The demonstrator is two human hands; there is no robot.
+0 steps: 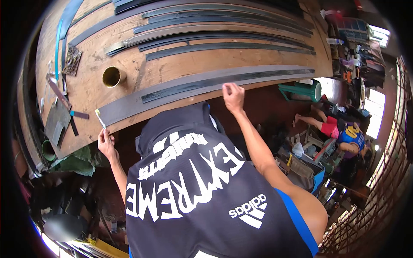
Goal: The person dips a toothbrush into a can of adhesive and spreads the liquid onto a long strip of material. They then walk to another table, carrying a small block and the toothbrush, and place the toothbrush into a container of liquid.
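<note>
My left hand (106,142) is at the front edge of the wooden table, its fingers closed on a thin light brush (100,118) with a yellowish tip. The tip touches or hovers by the left end of a long grey strip (116,107). On that strip lies a narrower dark strip (180,87). Off the table's front edge, near the strips, my right hand (233,96) is raised with its fingers curled together; whether they hold anything is too small to tell. A round can (113,77) stands behind the grey strip.
More dark strips (228,46) lie across the back of the table (94,56). Tools and scraps, with a dark sheet (58,120), are at the left. A green stool (316,91) stands at the right. Beyond it, another person (350,133) bends over cluttered goods.
</note>
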